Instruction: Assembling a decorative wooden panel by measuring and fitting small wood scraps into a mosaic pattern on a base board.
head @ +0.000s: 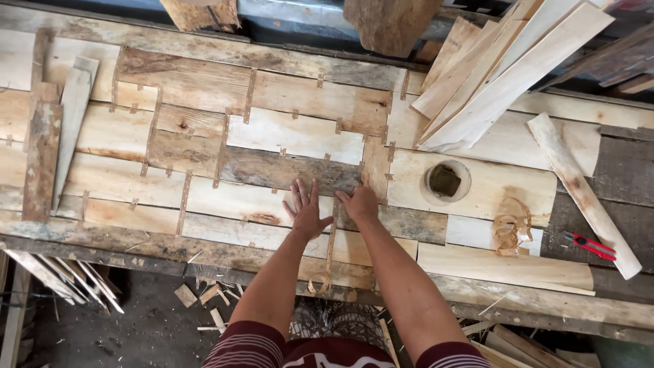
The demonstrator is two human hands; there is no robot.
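While both arms reach over the patchwork board panel (pixel 272 146) on the workbench (pixel 518 303), head view: left hand (pixel 306 212) lies flat, fingers spread, grasping nothing, pressed on the pale plank. Right hand (pixel 360 203) rests curled, knuckles up, at a thin wooden strip (pixel 332 235); whether it pinches it, cannot tell. Red-handled pliers (pixel 590 245) lie well right, near curled banding (pixel 511 232) and round hole (pixel 446 181).
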